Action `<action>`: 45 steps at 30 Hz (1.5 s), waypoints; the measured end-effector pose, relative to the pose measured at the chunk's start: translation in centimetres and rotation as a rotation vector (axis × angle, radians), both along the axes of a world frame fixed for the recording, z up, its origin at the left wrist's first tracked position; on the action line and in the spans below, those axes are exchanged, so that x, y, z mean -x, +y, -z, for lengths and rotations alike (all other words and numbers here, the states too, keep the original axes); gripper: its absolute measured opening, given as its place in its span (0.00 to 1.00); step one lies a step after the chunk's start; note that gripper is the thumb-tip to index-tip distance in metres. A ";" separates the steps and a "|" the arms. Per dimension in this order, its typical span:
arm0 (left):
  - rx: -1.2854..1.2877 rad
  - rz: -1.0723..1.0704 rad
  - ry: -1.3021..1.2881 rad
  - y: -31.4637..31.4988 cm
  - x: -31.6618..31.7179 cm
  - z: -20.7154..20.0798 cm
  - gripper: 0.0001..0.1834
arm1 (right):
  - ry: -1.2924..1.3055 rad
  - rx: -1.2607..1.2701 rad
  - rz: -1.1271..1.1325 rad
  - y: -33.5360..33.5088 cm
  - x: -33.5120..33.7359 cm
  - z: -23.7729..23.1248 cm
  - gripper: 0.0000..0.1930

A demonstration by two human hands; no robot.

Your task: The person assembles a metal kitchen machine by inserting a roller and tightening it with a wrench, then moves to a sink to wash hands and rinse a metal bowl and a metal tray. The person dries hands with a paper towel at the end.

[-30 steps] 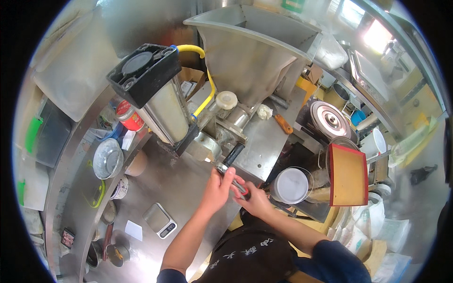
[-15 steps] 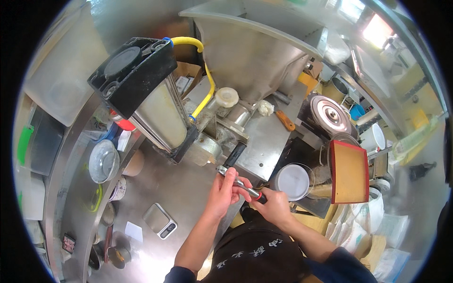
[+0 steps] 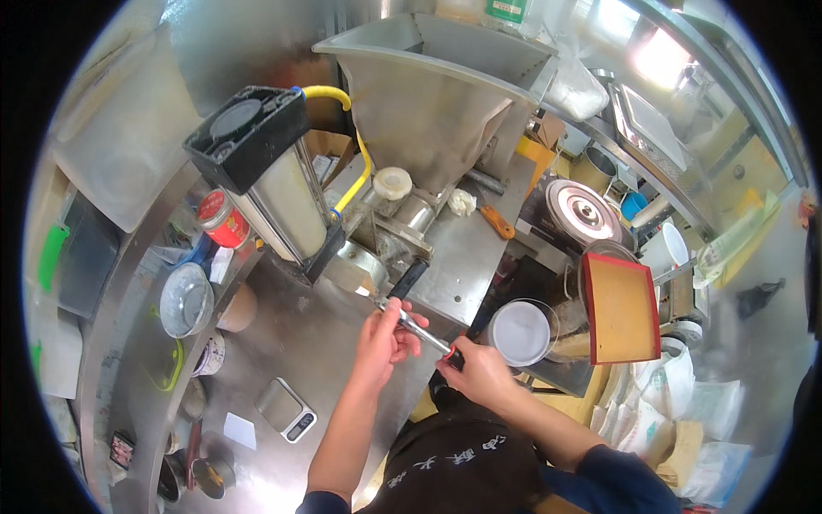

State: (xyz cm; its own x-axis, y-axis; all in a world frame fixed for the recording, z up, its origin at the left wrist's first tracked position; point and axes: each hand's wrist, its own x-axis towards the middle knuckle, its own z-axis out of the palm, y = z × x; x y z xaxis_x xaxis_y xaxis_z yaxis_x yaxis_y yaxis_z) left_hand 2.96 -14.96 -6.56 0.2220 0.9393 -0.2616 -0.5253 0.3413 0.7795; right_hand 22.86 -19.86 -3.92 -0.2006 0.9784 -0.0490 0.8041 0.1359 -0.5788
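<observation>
A metal ratchet wrench [image 3: 415, 324] with a red-and-black handle slants across in front of me. Its grip is wrapped by my right hand [image 3: 482, 370], which hides most of the handle. Toward its head, my left hand [image 3: 380, 347] holds the tool loosely, thumb raised along it and the other fingers loosely curled. The wrench head is beside a metal machine fitting [image 3: 360, 264] and just under a black lever grip [image 3: 409, 278]. Whether the head sits on a bolt is too small to tell. Above the fitting stands a pneumatic cylinder [image 3: 287, 201] with a yellow hose [image 3: 364, 163].
A large steel hopper [image 3: 419, 103] rises behind the fitting. An orange-handled scraper [image 3: 497, 224] lies on the machine's plate. On the right are a white-lidded bucket [image 3: 520, 332] and a red-framed panel [image 3: 623, 308]. A digital scale [image 3: 286, 409] rests on the steel counter [image 3: 334, 385] at left.
The whole view has shifted a little, showing more of the hopper. My left fingers have loosened and spread somewhat around the wrench. My right hand keeps its hold on the handle.
</observation>
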 end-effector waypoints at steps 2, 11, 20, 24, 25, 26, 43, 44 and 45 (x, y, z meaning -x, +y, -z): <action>0.102 -0.023 -0.185 -0.1 -0.6 0.0 0.21 | -0.072 -0.048 -0.057 -1.4 -1.2 -4.6 0.16; -0.077 -0.116 0.040 0.0 -2.2 -0.5 0.16 | -0.186 -0.052 -0.028 -0.5 -1.5 -6.7 0.16; -0.107 -0.086 0.178 0.6 -1.9 0.0 0.17 | 0.034 -0.056 0.139 -0.3 -1.3 -0.3 0.15; -0.148 -0.094 0.204 0.3 -1.7 0.2 0.14 | 0.077 -0.087 0.155 -0.3 -1.3 1.0 0.14; -0.162 -0.091 0.210 0.5 -1.7 0.0 0.14 | 0.091 -0.090 0.166 -0.2 -1.2 1.1 0.14; -0.177 -0.098 0.208 0.7 -1.8 -0.2 0.14 | 0.102 -0.102 0.170 -0.1 -1.1 1.0 0.13; 0.032 -0.538 0.168 -2.5 9.1 2.3 0.22 | 0.072 0.096 -0.175 0.7 9.5 2.9 0.17; 0.012 -0.559 0.181 -0.9 10.1 1.9 0.23 | 0.122 0.089 -0.173 1.7 10.6 3.0 0.16; -0.002 -0.580 0.196 0.6 10.9 1.6 0.23 | 0.164 0.075 -0.191 2.4 11.7 3.0 0.15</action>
